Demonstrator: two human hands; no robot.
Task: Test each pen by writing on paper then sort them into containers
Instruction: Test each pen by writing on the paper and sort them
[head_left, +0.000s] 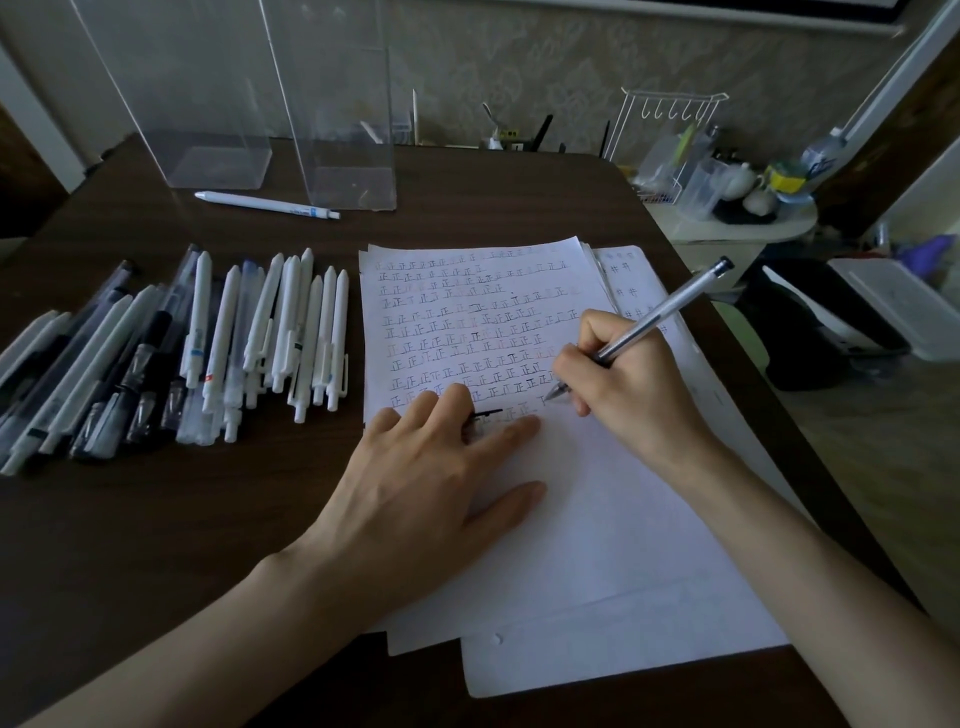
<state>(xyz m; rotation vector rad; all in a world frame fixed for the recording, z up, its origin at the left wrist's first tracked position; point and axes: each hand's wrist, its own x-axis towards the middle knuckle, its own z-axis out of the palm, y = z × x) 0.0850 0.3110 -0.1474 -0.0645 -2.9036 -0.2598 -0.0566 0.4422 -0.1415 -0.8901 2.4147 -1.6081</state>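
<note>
My right hand (623, 384) grips a clear-barrelled pen (670, 312) with a dark end, its tip touching the paper (597, 519) at the end of the lowest written row. Rows of small written marks fill the sheet's upper half. My left hand (431, 478) lies flat on the paper's left edge, fingers spread, partly covering a black pen cap or mark under the fingers. A pile of several white and dark pens (171, 348) lies left of the paper. Two clear containers (218, 161) (353, 182) stand at the back, with one white pen (267, 204) lying before them.
More sheets lie under the top one, sticking out at the right and bottom. The dark wooden table (156, 545) ends close on the right; beyond it stand a side table with a white wire rack (670, 135), jars and clutter.
</note>
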